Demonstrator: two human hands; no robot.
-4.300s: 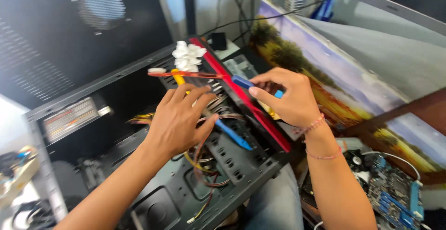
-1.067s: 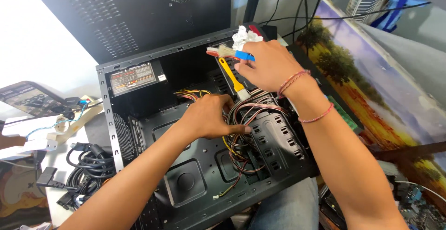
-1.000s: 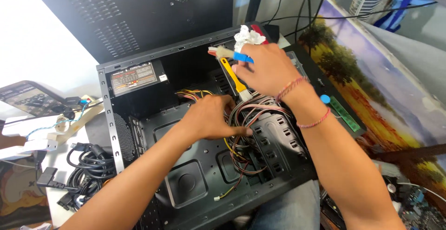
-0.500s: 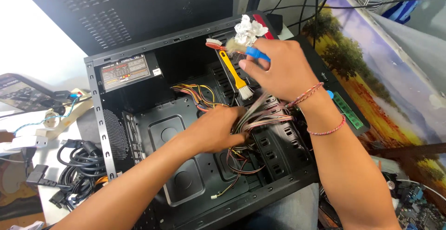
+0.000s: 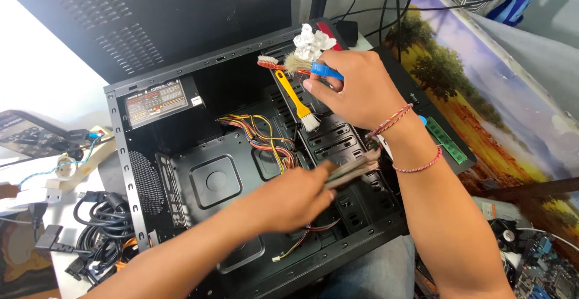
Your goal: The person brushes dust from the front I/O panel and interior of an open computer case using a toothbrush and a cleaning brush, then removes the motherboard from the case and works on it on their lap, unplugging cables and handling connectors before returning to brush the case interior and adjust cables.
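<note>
left hand (image 5: 289, 199): reaching into the open computer case (image 5: 120, 154) near its front edge, fingers closing around a bundle of grey cables (image 5: 353, 169); the fingertips and the bundle are smearing with motion blur, so the exact grip is hard to make out.
right hand (image 5: 356, 91): hovering over the drive bays (image 5: 335, 145) by the case's right side, fingers pinching a blue-handled brush (image 5: 313, 68); the palm is hiding most of the handle, with only the bristle end and a short blue stretch showing.
grey cables: running from the left hand up toward the right wrist; where they are ending is hidden beneath the forearm.
yellow brush (image 5: 295, 100): lying across the drive bays, bristles pointing to the case's front, its upper end disappearing behind the blue-handled brush.
red toothbrush (image 5: 268, 63): lying at the case's far right corner, its handle being covered by the other brushes.
white crumpled cloth (image 5: 312, 42): sitting on the far right corner of the case, just beside the right hand.
power supply (image 5: 158, 100): sitting in the far left corner of the case; coloured wires (image 5: 259, 133) are trailing from it and vanishing under the left hand.
black cord tangle (image 5: 99, 232): lying outside the case's left wall, getting cut off by the frame's lower edge.
green memory stick (image 5: 446, 142): lying along the case's right edge, partly hidden behind the right wrist.
</note>
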